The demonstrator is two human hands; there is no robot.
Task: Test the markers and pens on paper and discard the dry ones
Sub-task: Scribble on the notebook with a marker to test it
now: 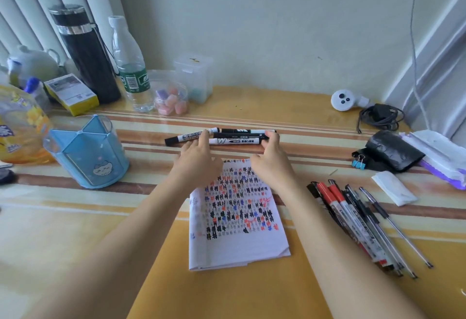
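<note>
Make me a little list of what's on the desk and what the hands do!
left hand: fingers rest on the markers
right hand: fingertips touch the markers' right end
paper: full of black, red and blue marks
other pens: piled right of the paper
pen holder: blue, left of the paper

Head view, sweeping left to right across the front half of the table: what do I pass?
yellow bag → blue pen holder → scribbled test paper → pile of pens and markers
</note>
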